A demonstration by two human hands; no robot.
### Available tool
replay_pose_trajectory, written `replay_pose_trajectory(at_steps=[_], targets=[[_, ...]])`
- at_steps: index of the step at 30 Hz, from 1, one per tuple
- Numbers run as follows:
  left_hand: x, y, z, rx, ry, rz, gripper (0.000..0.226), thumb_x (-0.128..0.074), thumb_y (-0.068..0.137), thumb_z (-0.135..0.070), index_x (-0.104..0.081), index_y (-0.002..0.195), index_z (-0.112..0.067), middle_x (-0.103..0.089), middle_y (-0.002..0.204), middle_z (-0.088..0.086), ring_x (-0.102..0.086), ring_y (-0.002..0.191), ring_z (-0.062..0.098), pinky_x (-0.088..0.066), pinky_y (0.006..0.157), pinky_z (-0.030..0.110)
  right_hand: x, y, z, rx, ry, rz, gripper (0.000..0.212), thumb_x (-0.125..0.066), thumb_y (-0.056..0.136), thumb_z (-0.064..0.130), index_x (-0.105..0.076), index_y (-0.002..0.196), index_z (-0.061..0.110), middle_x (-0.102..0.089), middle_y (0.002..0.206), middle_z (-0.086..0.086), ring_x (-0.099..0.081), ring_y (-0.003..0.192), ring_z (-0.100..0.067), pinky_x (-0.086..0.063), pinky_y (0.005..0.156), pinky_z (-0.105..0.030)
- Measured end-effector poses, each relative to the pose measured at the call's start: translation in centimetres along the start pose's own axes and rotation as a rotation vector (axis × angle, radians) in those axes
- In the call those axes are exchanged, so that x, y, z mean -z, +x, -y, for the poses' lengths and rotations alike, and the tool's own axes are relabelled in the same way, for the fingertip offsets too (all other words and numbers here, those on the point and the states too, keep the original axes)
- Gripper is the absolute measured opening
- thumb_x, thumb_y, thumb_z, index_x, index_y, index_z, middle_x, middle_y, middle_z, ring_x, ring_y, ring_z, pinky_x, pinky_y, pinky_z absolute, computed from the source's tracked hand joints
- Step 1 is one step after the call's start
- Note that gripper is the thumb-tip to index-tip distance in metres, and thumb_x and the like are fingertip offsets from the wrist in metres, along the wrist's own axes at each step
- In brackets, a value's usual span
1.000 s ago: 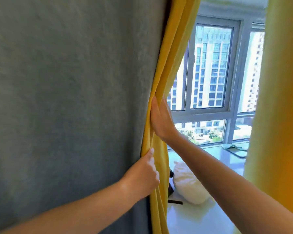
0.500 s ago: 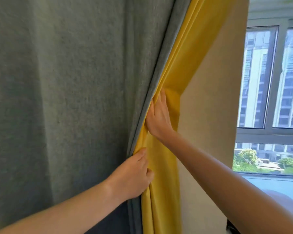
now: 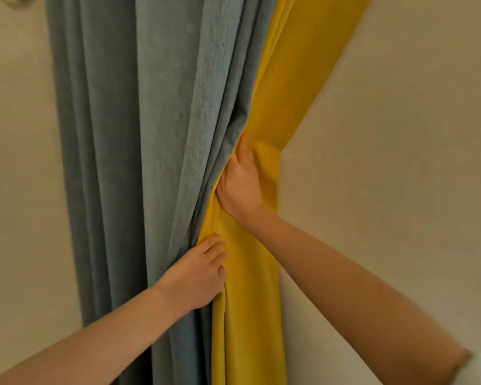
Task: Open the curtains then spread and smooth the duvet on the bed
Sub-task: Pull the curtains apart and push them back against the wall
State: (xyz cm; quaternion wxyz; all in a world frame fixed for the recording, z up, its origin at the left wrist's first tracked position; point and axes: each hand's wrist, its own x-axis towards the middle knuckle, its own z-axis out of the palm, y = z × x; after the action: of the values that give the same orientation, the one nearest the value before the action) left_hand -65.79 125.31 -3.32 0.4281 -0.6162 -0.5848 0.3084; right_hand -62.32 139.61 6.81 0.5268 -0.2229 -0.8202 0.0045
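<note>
Yellow curtain (image 3: 250, 315) between both hands' grips

Grey-blue curtain (image 3: 150, 134), yellow curtain panel (image 3: 250, 315), plain beige wall (image 3: 386, 162).

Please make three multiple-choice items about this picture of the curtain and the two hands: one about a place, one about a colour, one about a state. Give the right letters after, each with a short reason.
1. Where is the right hand compared with the left hand?
A. higher on the curtain
B. lower on the curtain
C. off the curtain, on the wall

2. What colour is the curtain's lining?
A. white
B. red
C. yellow

3. In what state is the grey curtain?
A. spread flat across the view
B. gathered into folds with wall on both sides
C. lying on a bed

Answers:
1 A, the right hand grips the edge above the left.
2 C, the fabric beside the grey is yellow.
3 B, deep vertical folds show, with beige wall left and right.
</note>
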Motion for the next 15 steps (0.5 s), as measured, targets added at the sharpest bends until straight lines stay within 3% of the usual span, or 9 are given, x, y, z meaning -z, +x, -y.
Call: replay_pose_trajectory(at_steps=[2, 6, 9, 12, 15], targets=[[-3.5, -1.3, 0.9, 0.055, -0.023, 0.108, 0.052, -0.022, 0.104, -0.033, -0.029, 0.146, -0.003, -0.013, 0.158, 0.017, -0.007, 0.147, 0.037, 0.015, 0.112, 0.052, -3.9, 0.9, 2.1, 0.073, 0.02, 0.066, 0.066, -0.017, 0.09, 0.031, -0.03, 0.148, 0.001, -0.023, 0.157, -0.024, -0.017, 0.146, -0.044, -0.022, 0.116, -0.059], [-11.1, -6.0, 3.9, 0.093, -0.048, 0.214, 0.051, -0.024, 0.103, -0.031, -0.034, 0.144, -0.003, -0.015, 0.158, 0.016, -0.008, 0.147, 0.035, 0.014, 0.113, 0.05, -13.8, 1.0, 8.5, 0.125, 0.039, 0.258, 0.069, -0.013, 0.087, 0.028, -0.026, 0.152, 0.008, -0.015, 0.161, -0.021, -0.005, 0.148, -0.044, -0.019, 0.115, -0.056], [-15.8, -8.4, 4.4, 0.12, -0.046, 0.31, 0.05, -0.025, 0.103, -0.031, -0.044, 0.139, -0.002, -0.027, 0.155, 0.019, -0.018, 0.144, 0.036, 0.016, 0.112, 0.05, -17.3, -0.8, 11.5, 0.236, 0.038, 0.354, 0.055, -0.033, 0.096, 0.011, -0.029, 0.15, 0.001, -0.018, 0.159, -0.024, -0.007, 0.148, -0.041, -0.016, 0.119, -0.052], [-17.8, -10.2, 4.4, 0.13, -0.048, 0.34, 0.048, -0.025, 0.102, -0.028, -0.051, 0.133, -0.001, -0.038, 0.149, 0.02, -0.028, 0.14, 0.036, 0.016, 0.111, 0.05, -19.1, -1.9, 13.7, 0.38, 0.086, 0.348, 0.046, -0.039, 0.095, 0.003, -0.044, 0.14, -0.006, -0.034, 0.152, -0.026, -0.014, 0.148, -0.039, -0.018, 0.118, -0.052], [-18.3, -10.7, 4.9, 0.131, -0.015, 0.364, 0.048, -0.026, 0.102, -0.027, -0.046, 0.137, -0.001, -0.033, 0.152, 0.019, -0.026, 0.141, 0.035, 0.017, 0.11, 0.05, -20.2, -1.5, 14.4, 0.363, 0.098, 0.332, 0.034, -0.045, 0.09, -0.007, -0.06, 0.119, -0.013, -0.044, 0.141, -0.033, -0.035, 0.138, -0.04, -0.032, 0.111, -0.053]])
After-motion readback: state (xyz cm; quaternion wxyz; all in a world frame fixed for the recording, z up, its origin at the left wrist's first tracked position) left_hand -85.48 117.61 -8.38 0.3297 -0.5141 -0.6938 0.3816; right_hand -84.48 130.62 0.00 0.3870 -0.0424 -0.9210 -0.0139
